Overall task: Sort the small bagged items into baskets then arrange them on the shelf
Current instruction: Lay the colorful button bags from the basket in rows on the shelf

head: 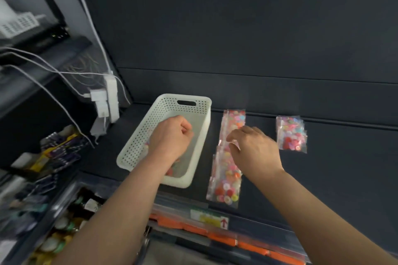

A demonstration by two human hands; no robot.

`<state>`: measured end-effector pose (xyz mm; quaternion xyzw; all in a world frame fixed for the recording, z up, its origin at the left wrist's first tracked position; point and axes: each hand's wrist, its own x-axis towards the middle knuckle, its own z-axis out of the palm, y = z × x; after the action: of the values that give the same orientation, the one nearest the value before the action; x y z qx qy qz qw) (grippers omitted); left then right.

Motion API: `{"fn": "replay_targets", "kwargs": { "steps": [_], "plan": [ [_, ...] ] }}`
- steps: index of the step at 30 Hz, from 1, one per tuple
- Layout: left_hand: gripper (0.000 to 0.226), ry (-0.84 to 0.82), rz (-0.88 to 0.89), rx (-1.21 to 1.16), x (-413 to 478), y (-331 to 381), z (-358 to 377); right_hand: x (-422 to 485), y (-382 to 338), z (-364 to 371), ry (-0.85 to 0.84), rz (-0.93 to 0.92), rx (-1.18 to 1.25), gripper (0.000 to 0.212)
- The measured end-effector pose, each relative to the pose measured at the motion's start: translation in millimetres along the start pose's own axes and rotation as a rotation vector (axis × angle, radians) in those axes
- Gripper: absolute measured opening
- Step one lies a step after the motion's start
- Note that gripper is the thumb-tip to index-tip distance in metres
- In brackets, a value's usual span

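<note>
We extend the left hand (172, 135) into the white basket (137, 135), knuckles up, fingers clenched; we cannot tell whether they grip anything. We hold the right hand (254, 148) palm-down over the row of button bags (226, 187), which lies just right of the basket on the dark shelf (333, 168), with fingers relaxed and slightly bent. A second bag pile (291, 133) lies farther right.

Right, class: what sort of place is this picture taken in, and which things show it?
Probably a shop or craft stockroom. Clear bags of coloured buttons lie on a dark shelf beside a white perforated basket, packaged goods fill racks at lower left, and a label marks the front edge.
</note>
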<state>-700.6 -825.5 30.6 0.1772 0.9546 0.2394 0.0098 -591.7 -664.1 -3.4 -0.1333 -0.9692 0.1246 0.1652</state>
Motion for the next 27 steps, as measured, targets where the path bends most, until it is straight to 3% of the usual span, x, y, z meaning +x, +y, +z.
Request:
{"fn": "replay_targets", "kwargs": {
  "steps": [4,8,16,23,27],
  "plan": [
    [0.020,-0.218,-0.056,0.273,10.4,-53.5,-25.4,6.7,-46.1,15.5,0.019,-0.036,0.083,0.018],
    [0.032,-0.460,0.060,0.652,12.8,-72.6,-24.3,8.6,-70.3,27.6,0.019,-0.007,0.128,0.022],
    [0.070,-0.482,0.154,0.493,38.9,-65.8,-1.3,5.5,-74.8,29.7,0.007,0.146,0.149,0.024],
    [0.047,-0.277,0.251,0.339,59.1,-61.9,8.0,2.5,-75.5,24.5,0.019,0.223,0.168,0.023],
    [0.060,-0.472,0.299,0.342,55.9,-42.8,9.5,0.4,-76.5,24.5,0.027,0.253,0.169,0.024]
  ]
}}
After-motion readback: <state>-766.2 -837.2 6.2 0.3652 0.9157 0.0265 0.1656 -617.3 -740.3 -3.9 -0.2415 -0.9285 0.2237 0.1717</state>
